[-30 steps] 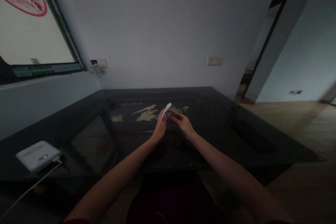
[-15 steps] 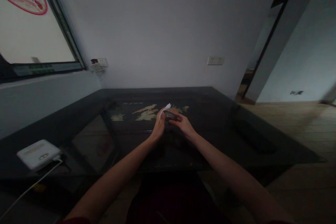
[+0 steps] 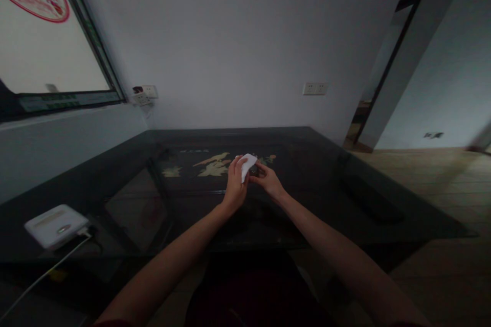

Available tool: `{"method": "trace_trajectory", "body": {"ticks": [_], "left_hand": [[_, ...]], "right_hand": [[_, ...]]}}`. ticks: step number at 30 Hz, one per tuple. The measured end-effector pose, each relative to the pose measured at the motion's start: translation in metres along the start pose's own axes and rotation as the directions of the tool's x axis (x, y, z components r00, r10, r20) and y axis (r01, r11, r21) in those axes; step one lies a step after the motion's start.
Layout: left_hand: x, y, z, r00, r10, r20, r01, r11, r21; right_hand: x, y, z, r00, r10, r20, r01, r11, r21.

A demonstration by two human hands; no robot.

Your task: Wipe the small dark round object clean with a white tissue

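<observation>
Over the dark glossy table, my two hands meet near the middle. A white tissue is gripped in my left hand, its fingers curled over it. My right hand has its fingers and thumb closed on a small dark, shiny object, which looks partly see-through. The tissue lies against the left side of this object and covers much of it, so its kind cannot be made out.
At the table's left stands a white box-shaped device with a white cable. A dark flat object shows at the right. Behind the table is a wall with sockets; a window is at the left.
My left hand has turned and shifted slightly right, bringing the tissue across the dark object, more of which was visible before. The right hand stays nearly in place.
</observation>
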State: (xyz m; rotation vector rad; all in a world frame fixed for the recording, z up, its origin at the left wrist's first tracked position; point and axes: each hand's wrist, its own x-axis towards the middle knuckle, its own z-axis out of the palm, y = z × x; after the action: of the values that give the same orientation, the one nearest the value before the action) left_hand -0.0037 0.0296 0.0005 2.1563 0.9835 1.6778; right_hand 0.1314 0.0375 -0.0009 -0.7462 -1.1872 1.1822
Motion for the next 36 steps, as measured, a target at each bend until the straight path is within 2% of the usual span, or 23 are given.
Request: {"method": "trace_trajectory", "body": {"ticks": [4, 6, 7, 8, 9, 11, 12, 13, 14, 16, 18, 19, 20, 22, 23, 25, 28, 32, 34, 36], "left_hand": [[0.006, 0.001, -0.004, 0.994, -0.103, -0.026, 0.100, 0.990, -0.098], [0.011, -0.002, -0.006, 0.974, -0.228, -0.018, 0.217, 0.946, -0.242], [0.013, -0.004, -0.007, 0.950, -0.313, 0.001, 0.296, 0.896, -0.330], [0.016, -0.007, -0.007, 0.908, -0.418, 0.028, 0.391, 0.821, -0.417], [0.018, -0.009, -0.007, 0.845, -0.532, 0.058, 0.486, 0.717, -0.500], [0.022, -0.013, -0.005, 0.678, -0.722, 0.138, 0.615, 0.454, -0.644], [0.024, -0.014, -0.003, 0.611, -0.771, 0.180, 0.626, 0.331, -0.706], [0.024, -0.015, 0.000, 0.571, -0.792, 0.218, 0.614, 0.235, -0.754], [0.024, -0.014, 0.003, 0.562, -0.791, 0.244, 0.591, 0.176, -0.787], [0.020, -0.013, 0.009, 0.591, -0.766, 0.252, 0.567, 0.172, -0.806], [0.013, -0.011, 0.015, 0.630, -0.746, 0.217, 0.604, 0.294, -0.741], [0.009, -0.010, 0.017, 0.669, -0.716, 0.198, 0.623, 0.395, -0.676], [0.005, -0.009, 0.018, 0.731, -0.662, 0.163, 0.602, 0.515, -0.611], [-0.002, -0.009, 0.019, 0.858, -0.512, 0.039, 0.462, 0.737, -0.494], [-0.004, -0.009, 0.019, 0.904, -0.427, -0.006, 0.383, 0.815, -0.434], [-0.006, -0.009, 0.018, 0.956, -0.292, -0.044, 0.262, 0.907, -0.329], [-0.003, -0.009, 0.016, 0.981, -0.190, -0.032, 0.178, 0.956, -0.232], [0.004, -0.009, 0.010, 0.990, -0.142, -0.011, 0.136, 0.965, -0.225], [0.008, -0.011, 0.005, 0.985, -0.173, 0.005, 0.168, 0.948, -0.271], [0.012, -0.015, 0.001, 0.958, -0.281, 0.056, 0.282, 0.888, -0.364]], "right_hand": [[0.001, -0.001, -0.001, 1.000, 0.010, 0.009, -0.010, 0.997, -0.073], [0.000, -0.001, -0.001, 1.000, 0.013, 0.004, -0.013, 0.996, -0.085], [0.000, -0.001, -0.001, 1.000, 0.019, 0.001, -0.019, 0.996, -0.083], [-0.001, -0.001, 0.000, 1.000, 0.028, -0.001, -0.028, 0.997, -0.076], [-0.002, -0.001, 0.001, 0.999, 0.034, -0.002, -0.034, 0.997, -0.067], [-0.003, 0.000, 0.003, 0.999, 0.033, -0.006, -0.034, 0.998, -0.051], [-0.003, 0.000, 0.003, 0.999, 0.030, -0.011, -0.030, 0.998, -0.047], [-0.003, 0.001, 0.004, 1.000, 0.024, -0.020, -0.025, 0.999, -0.042], [-0.002, 0.001, 0.003, 0.999, 0.019, -0.036, -0.021, 0.999, -0.037], [0.000, 0.004, 0.002, 0.997, 0.014, -0.075, -0.016, 1.000, -0.024], [0.003, 0.007, -0.001, 0.993, -0.001, -0.119, -0.002, 1.000, -0.021], [0.004, 0.009, -0.002, 0.990, -0.013, -0.140, 0.009, 1.000, -0.029], [0.005, 0.010, -0.003, 0.987, -0.028, -0.157, 0.022, 0.999, -0.040], [0.006, 0.013, -0.004, 0.982, -0.056, -0.179, 0.046, 0.997, -0.064], [0.006, 0.013, -0.004, 0.982, -0.063, -0.178, 0.052, 0.996, -0.070], [0.005, 0.013, -0.003, 0.988, -0.062, -0.143, 0.052, 0.996, -0.076], [0.003, 0.009, 0.000, 0.996, -0.053, -0.073, 0.048, 0.996, -0.076], [-0.001, 0.003, 0.000, 0.998, -0.034, -0.046, 0.030, 0.996, -0.079], [-0.002, 0.001, -0.001, 1.000, -0.011, -0.028, 0.008, 0.995, -0.103], [-0.003, 0.000, -0.002, 1.000, 0.010, -0.003, -0.010, 0.990, -0.137]]}}
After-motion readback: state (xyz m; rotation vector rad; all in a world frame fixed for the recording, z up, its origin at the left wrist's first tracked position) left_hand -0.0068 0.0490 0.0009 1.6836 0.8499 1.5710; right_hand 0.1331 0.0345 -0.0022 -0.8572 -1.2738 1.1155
